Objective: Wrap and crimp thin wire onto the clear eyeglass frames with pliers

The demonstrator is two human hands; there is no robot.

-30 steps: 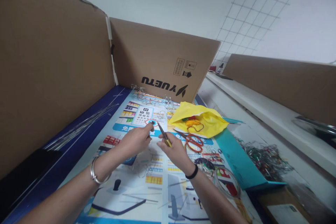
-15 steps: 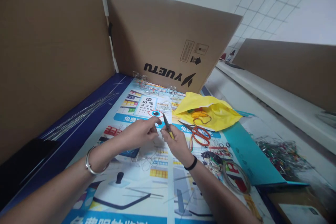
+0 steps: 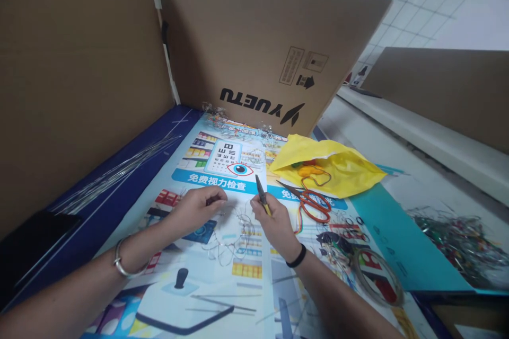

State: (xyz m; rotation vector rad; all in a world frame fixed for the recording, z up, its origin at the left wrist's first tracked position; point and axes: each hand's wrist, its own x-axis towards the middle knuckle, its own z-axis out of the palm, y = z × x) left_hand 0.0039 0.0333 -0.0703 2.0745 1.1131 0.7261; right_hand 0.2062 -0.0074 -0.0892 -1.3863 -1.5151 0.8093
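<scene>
My right hand (image 3: 272, 220) grips a pair of slim, dark-nosed pliers (image 3: 261, 194) with a yellow handle, its tip pointing up and away. To its left, my left hand (image 3: 202, 205) is closed in a pinch, thumb against the curled fingers; whatever is between them is too fine to make out. A loopy outline of thin bent wire (image 3: 222, 262) shows below and between the hands, over the printed sheet (image 3: 222, 286). Orange-handled scissors (image 3: 316, 206) lie just right of the pliers, with a coloured cord beside them.
Behind the scissors lies a yellow bag (image 3: 350, 172) with orange stuff in its mouth. Straight wires (image 3: 123, 169) lie at left; tangled wire pieces (image 3: 461, 241) are heaped at right. A round tape-like roll (image 3: 377, 275) sits near my right forearm. Cardboard panels (image 3: 254, 37) stand behind and left.
My hands have moved apart: the left drew back to the left, away from the pliers, and its fingers closed more. The right still holds the pliers. The view has shifted slightly.
</scene>
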